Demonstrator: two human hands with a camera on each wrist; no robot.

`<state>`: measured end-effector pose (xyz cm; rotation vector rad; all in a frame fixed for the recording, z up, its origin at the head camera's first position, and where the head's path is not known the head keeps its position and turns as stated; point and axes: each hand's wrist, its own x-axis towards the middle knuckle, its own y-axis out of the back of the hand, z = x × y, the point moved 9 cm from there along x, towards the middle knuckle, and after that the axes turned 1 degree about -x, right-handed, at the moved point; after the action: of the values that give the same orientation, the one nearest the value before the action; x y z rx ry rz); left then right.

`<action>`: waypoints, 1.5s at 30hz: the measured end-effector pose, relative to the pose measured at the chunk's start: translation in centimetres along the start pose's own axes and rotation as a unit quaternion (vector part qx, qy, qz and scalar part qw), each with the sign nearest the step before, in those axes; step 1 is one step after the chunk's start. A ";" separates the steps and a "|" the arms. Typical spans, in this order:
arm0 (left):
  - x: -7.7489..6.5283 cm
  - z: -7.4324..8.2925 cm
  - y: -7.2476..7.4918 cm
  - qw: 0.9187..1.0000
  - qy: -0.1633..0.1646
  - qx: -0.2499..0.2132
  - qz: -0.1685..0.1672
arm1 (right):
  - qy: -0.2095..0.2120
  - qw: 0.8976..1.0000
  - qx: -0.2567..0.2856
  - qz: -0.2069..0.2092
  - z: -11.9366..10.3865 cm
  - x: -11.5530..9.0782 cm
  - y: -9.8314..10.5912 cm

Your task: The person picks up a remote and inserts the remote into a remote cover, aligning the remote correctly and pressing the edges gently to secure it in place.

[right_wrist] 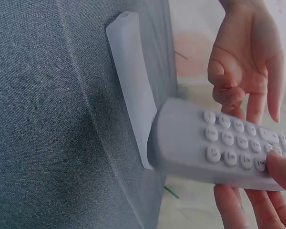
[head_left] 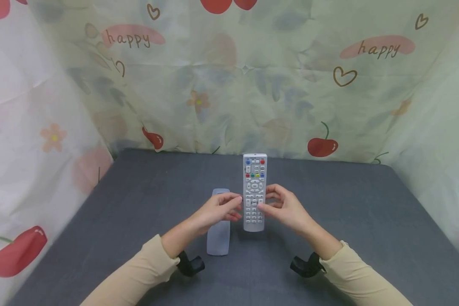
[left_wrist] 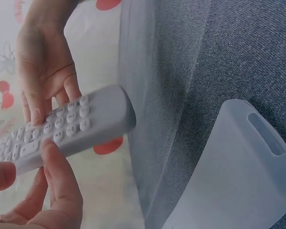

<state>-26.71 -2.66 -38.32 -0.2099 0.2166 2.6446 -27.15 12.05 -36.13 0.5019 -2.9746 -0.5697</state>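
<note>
Closest to you, the cream left sleeve (head_left: pixel 137 272) and right sleeve (head_left: pixel 363 272) run up from the bottom of the head view, with a black left wrist mount (head_left: pixel 191 265) and right wrist mount (head_left: pixel 306 265) beside the cuffs. A translucent cover (head_left: pixel 219 244) lies on the dark tabletop (head_left: pixel 352 204) to the left of centre, partly hidden by your left hand; the left wrist view shows a slot in its end.

Your left hand (head_left: pixel 219 208) hangs over that cover with its fingers loosely bent and holding nothing. Their tips are right at the left edge of the remote (head_left: pixel 254 193); you cannot tell for certain whether they touch. Your right hand (head_left: pixel 288 208) grips the remote by its right side, thumb on the keypad and fingers behind. The remote is raised off the tabletop in front of you, keys facing you, number keys at the lower end, coloured keys nearer the top.

Beyond the tabletop's far edge hangs a pale curtain (head_left: pixel 245 51), printed with hearts, flowers, cherries and the word "happy".
</note>
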 end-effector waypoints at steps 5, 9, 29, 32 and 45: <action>0.1 -0.1 -0.3 0.999 0.016 -0.028 -0.011 | 0.016 0.999 -0.032 0.025 -0.2 -0.1 0.2; 0.0 -0.1 -0.5 0.998 0.025 -0.048 -0.018 | 0.030 0.998 -0.045 0.039 -0.4 -0.2 0.3; -0.5 0.3 -0.5 0.994 0.032 -0.101 -0.009 | 0.091 0.994 -0.027 0.052 -1.3 -0.4 0.1; -0.4 0.1 -0.4 0.994 0.033 -0.099 -0.004 | 0.091 0.993 -0.042 0.064 -1.2 -0.4 0.2; -0.1 0.2 -0.2 0.995 0.013 -0.097 0.008 | 0.056 0.996 -0.036 0.059 -0.9 -0.5 0.1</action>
<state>-26.52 -2.51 -38.14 -0.3088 -0.0310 2.6804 -26.59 11.98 -35.27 0.3380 -2.8433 -0.6129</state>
